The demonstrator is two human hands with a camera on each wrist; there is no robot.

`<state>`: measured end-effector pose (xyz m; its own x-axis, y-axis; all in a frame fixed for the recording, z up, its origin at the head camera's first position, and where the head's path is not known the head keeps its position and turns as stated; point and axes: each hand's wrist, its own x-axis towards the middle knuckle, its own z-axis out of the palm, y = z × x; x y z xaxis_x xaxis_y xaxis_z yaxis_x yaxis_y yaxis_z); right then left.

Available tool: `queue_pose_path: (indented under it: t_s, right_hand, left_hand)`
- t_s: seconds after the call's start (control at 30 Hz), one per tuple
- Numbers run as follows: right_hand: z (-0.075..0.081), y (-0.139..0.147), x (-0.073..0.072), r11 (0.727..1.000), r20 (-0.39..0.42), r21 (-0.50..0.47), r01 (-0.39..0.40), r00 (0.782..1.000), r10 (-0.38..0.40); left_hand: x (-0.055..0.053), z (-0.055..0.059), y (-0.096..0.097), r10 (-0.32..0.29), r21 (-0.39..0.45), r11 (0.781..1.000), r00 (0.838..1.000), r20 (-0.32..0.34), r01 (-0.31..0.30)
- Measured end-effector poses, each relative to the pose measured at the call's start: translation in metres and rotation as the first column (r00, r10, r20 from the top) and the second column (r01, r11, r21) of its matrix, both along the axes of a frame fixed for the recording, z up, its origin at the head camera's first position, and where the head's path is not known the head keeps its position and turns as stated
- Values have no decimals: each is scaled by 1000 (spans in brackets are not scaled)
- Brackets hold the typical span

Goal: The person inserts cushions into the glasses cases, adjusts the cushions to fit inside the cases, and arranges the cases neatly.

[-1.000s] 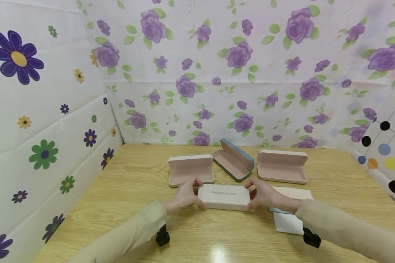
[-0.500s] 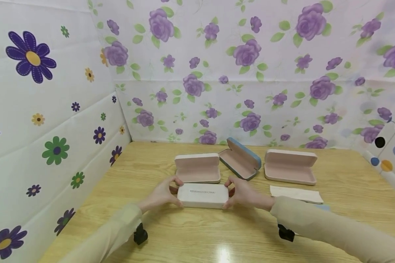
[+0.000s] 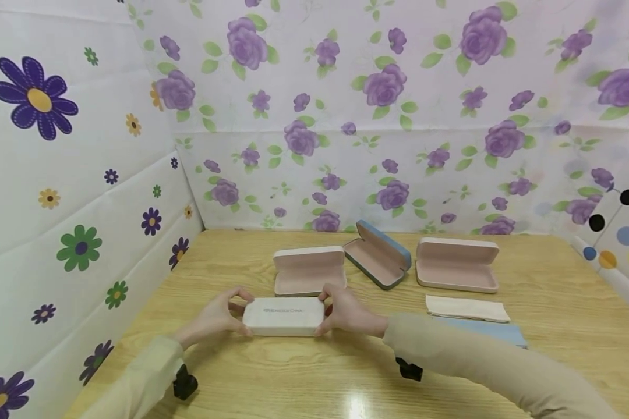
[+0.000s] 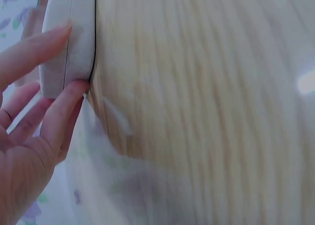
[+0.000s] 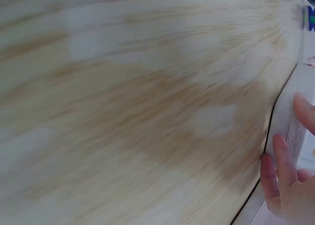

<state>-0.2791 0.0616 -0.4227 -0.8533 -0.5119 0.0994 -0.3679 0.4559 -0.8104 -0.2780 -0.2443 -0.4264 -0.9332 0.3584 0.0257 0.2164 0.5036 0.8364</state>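
Pinching a white case point(image 3: 283, 318) by 2 ends, left hand point(image 3: 216, 318) and right hand point(image 3: 350, 314) hold it nearer the worktop's left edge point(image 3: 201, 262).

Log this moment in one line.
left hand: grips closed white case, left end | right hand: grips its right end | blue case: open, behind | blue cloth: farther right

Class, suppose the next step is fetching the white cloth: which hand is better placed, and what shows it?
Probably the right hand: it grips the closed white case at the end nearer the white cloth, while the left hand grips the far end. Either would have to let go first.
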Motion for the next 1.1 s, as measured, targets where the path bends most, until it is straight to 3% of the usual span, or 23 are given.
queue_pose_path:
  t_s: [0.3,0.6,0.87,1.1]
  right_hand:
    - [-2,-38,-2,996,-20,-86,-26,1000,24]
    - [-5,-81,-5,997,-112,-50,60,992,-65]
    - [0,-118,-6,994,-83,-25,110,990,-112]
    - [1,-139,-13,981,-37,-43,189,981,-191]
  left_hand:
    - [-12,1,-41,-48,62,997,997,53,44]
    - [-22,4,-77,-93,112,990,993,71,85]
    - [-25,0,-108,-39,153,988,996,83,26]
    - [-33,3,-121,-1,127,992,998,59,-7]
